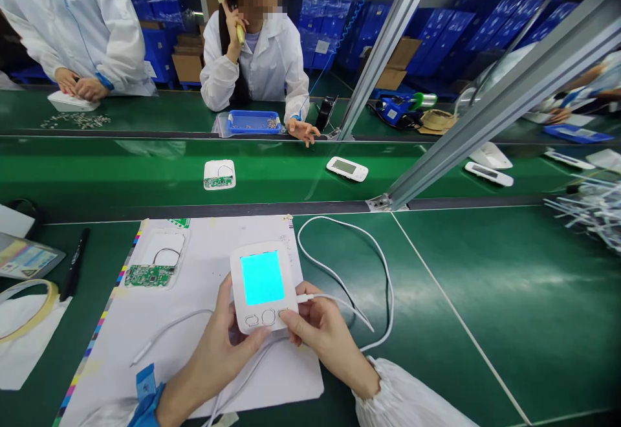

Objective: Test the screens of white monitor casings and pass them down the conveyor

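A white square device (235, 259) with a lit cyan screen (262, 277) and three button outlines below it is held up over a white paper sheet (184, 356). My left hand (218, 343) grips its left side and lower edge. My right hand (320, 330) closes round the lower right corner, thumb at the rightmost button. A white cable (381, 252) is plugged into the device's right side beside my right fingers. Left of it, an opened white housing with a green circuit board (150, 275) lies on the sheet. A second cable end (145, 352) rests on the paper.
At left lie a black marker (75, 265) and a tape roll (48, 307). Beyond, a green conveyor belt (281, 178) carries an opened housing (219, 175) and white devices (347, 169). A metal post (436, 142) rises at right. Co-workers sit across, near a blue tray (255, 121).
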The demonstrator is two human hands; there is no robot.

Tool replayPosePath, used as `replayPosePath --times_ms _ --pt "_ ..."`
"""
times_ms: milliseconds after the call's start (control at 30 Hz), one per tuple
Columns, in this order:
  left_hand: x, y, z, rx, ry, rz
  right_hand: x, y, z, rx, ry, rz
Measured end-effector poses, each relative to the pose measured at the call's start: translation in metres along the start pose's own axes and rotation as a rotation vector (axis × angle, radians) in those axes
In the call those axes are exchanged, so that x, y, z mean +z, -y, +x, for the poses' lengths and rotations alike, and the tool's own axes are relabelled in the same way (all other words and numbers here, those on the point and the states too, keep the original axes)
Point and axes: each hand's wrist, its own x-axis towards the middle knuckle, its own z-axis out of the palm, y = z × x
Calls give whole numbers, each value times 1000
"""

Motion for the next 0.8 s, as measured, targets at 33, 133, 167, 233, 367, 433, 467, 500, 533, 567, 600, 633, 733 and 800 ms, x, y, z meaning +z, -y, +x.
replayPosePath --times_ms 33,133,167,233,367,433,467,500,533,567,600,633,733,800 --pt "0 0 0 18 -21 11 0 -1 0 -11 13 -4" --pt "2 -2 1 40 -123 45 1 -2 -2 -49 46 -40" --pt "3 -3 1 42 -142 52 1 -2 -2 -60 53 -53" --pt "5 -5 1 44 -151 57 1 -2 -3 -70 60 -66" --pt "5 -6 0 32 -153 53 0 0 -3 -62 51 -68" --pt "5 -6 -1 32 -167 58 0 0 -2 -52 47 -57" --pt "5 -6 -1 32 -168 60 1 0 -1 -49 45 -49" --pt "5 -6 -1 30 -164 57 1 1 -1 -50 39 -40" --pt "6 -6 -1 29 -158 53 1 1 0 -52 30 -34" --pt "6 -6 -2 29 -153 50 1 1 0 -54 20 -32" --pt "7 -6 -2 29 -153 50 1 1 0 -55 13 -34" --pt "7 -7 -2 29 -157 52 1 1 0 -54 7 -36" --pt "8 -6 -2 27 -171 59 1 2 -1 -49 3 -39" --pt "8 -6 -1 26 -169 54 1 2 -1 -47 3 -39"
